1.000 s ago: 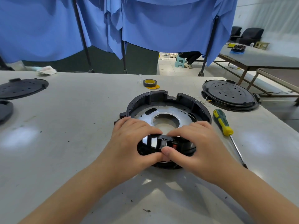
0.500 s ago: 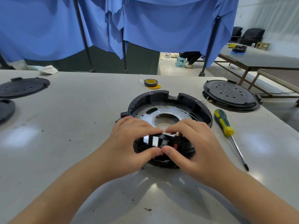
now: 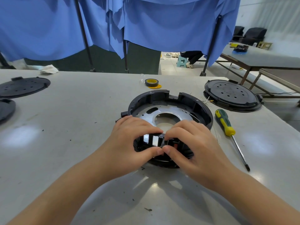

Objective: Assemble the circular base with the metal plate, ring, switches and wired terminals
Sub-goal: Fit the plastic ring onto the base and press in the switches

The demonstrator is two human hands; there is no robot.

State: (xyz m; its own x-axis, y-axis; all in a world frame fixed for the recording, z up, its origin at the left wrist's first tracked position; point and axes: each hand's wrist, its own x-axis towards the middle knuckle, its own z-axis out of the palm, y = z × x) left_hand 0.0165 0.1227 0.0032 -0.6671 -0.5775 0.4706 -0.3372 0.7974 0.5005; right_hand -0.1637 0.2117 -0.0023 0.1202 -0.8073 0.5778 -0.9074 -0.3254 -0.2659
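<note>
A black circular base (image 3: 199,104) lies on the grey table, with a round silver metal plate (image 3: 172,111) seated inside it. At the base's near rim sits a black slotted part (image 3: 152,140) with a small red piece beside it. My left hand (image 3: 129,140) grips the near-left rim, fingers over the top and thumb on the outer wall. My right hand (image 3: 194,143) grips the near-right rim and pinches the black part, thumb touching my left thumb. Thin wires (image 3: 206,101) trail from the base's far right.
A green and yellow screwdriver (image 3: 227,125) lies right of the base. A black round lid (image 3: 232,96) sits at the far right, more black lids (image 3: 22,86) at the far left. A roll of yellow tape (image 3: 151,82) lies behind the base. Blue curtains hang beyond the table.
Both hands stay on the near rim; my right fingers have curled in closer over the black part and my thumbs have met.
</note>
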